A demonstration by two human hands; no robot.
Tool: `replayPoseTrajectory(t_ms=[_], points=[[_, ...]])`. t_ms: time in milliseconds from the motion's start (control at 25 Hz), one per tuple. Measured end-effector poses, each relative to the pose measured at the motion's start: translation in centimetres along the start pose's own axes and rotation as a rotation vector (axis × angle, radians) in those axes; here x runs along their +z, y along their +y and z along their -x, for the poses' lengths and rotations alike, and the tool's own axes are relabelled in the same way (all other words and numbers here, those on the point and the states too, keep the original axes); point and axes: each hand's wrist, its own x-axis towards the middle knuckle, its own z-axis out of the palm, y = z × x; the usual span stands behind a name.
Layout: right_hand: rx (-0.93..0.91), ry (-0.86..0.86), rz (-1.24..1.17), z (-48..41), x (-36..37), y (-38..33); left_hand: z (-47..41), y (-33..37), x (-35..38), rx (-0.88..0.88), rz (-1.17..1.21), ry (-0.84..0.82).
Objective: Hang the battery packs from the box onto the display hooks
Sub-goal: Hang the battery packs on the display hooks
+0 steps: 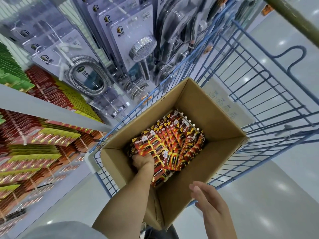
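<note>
The pick-up step is in hand. The battery packs [172, 142] are heaped in the box [224, 128], which is carried in a wire cart [259, 87]. The left hand [143, 161] is sunk into the heap, fingers curled on packs. The right hand [210, 202] is held by the near wall, fingers straight and together. Next, a pack must be lifted clear and threaded onto the display hooks [23, 135] at the left.

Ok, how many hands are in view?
2. The left hand is down in the box, fingers hidden among the battery packs; the right hand is open by its near edge.
</note>
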Motion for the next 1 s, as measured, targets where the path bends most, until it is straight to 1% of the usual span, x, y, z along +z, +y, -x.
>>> replayPoseTrajectory(t_ms=[80,160,240,320,400,440,520,600,760,880,960,1000], points=[[-0.021,-0.014,0.013,0.0,-0.1,-0.6,0.8,1.0,-1.2,0.025,-0.002,-0.066],[-0.082,-0.028,0.007,-0.2,0.0,-1.7,2.3,2.3,-3.9,0.042,-0.026,-0.155],[-0.136,-0.045,0.015,-1.1,0.7,-3.0,4.7,3.4,-8.1,0.04,0.025,-0.304],[-0.149,-0.081,0.076,-3.3,2.2,-3.7,7.7,4.3,-12.9,0.08,0.095,-0.488],[-0.13,-0.143,0.173,-6.5,4.8,-3.9,10.5,5.2,-17.2,0.159,0.158,-0.662],[-0.121,-0.176,0.225,-8.3,6.4,-3.5,11.2,5.5,-18.9,0.22,0.164,-0.689],[-0.109,-0.23,0.39,-11.5,9.8,-2.3,11.4,5.7,-21.5,0.31,0.185,-0.674],[-0.101,-0.264,0.574,-14.4,13.0,-0.4,10.5,5.6,-23.6,0.316,0.236,-0.637],[-0.135,-0.295,0.839,-18.5,17.4,3.1,8.6,5.6,-27.1,0.316,0.3,-0.586],[-0.207,-0.195,1.037,-19.1,19.0,4.7,7.8,5.4,-28.4,0.324,0.304,-0.593],[-0.283,-0.127,1.077,-18.9,19.6,5.4,7.4,5.5,-28.8,0.331,0.299,-0.603],[-0.308,-0.104,1.055,-18.7,19.6,5.6,7.1,5.5,-28.8,0.327,0.307,-0.608]])
